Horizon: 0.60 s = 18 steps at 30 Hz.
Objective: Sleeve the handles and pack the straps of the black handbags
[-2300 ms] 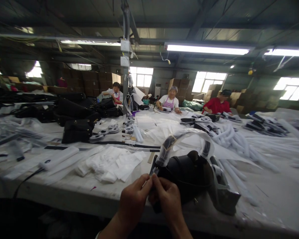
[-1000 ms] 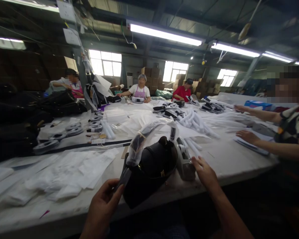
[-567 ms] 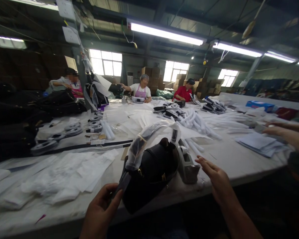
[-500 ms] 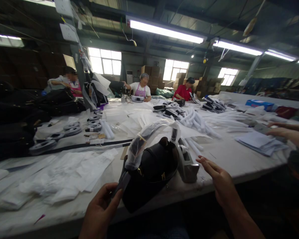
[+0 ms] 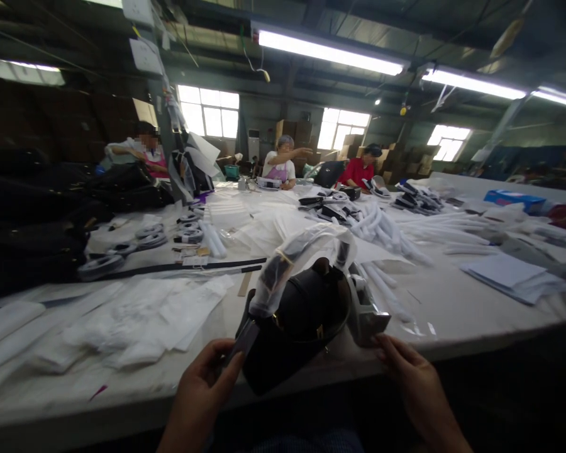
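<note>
A black handbag (image 5: 306, 318) stands at the near edge of the white table (image 5: 453, 314), its handle (image 5: 306, 248) wrapped in clear plastic. My left hand (image 5: 202, 390) is closed, thumb and fingers pinching the plastic-covered strap end (image 5: 244, 340) at the bag's left side. My right hand (image 5: 412, 384) is open, fingers stretched out, its tips at the near corner of a grey tape dispenser (image 5: 368, 314) that stands against the bag's right side.
White plastic bags (image 5: 141, 318) lie to the left, with a long black strap (image 5: 183, 267) and tape rolls (image 5: 146, 239) behind. White wrapped tubes (image 5: 387, 229) and a paper stack (image 5: 509, 274) lie to the right. Black bags (image 5: 28, 242) are piled far left. Three people work across the table.
My right hand let go of my left, reached to the tape dispenser, lifted off it, and has come back to its near corner. The person at the right has left the view.
</note>
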{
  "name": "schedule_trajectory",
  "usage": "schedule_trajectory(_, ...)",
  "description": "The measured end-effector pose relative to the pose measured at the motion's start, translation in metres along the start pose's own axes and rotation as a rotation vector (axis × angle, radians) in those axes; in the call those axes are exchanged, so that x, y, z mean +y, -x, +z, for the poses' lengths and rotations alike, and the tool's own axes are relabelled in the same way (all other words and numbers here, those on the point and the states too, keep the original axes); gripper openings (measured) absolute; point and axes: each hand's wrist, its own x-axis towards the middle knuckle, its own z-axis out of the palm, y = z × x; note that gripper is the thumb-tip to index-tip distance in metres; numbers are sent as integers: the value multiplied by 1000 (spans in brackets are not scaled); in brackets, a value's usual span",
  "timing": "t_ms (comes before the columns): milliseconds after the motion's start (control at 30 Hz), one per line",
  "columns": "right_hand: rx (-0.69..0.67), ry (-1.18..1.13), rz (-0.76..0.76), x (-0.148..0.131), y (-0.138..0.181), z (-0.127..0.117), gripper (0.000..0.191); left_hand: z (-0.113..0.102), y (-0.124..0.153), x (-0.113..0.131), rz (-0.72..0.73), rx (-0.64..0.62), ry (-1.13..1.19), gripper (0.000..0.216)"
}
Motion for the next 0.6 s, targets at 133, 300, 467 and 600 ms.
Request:
schedule_trajectory(133,-369,63,-51,-20,61,39,35,-3,-2,-3,35,-69,-15,35)
schedule_trajectory(300,-756,21,22,-38,122,117,38,-5,0,0,91,-116,-30,34)
schedule_trajectory(467,-730,93,-120,-32,132,162,37,-8,6,12,136,-129,-34,30)
schedule_trajectory(600,-625,255,-239,-30,128,171,37,-12,8,17,160,-146,-22,26)
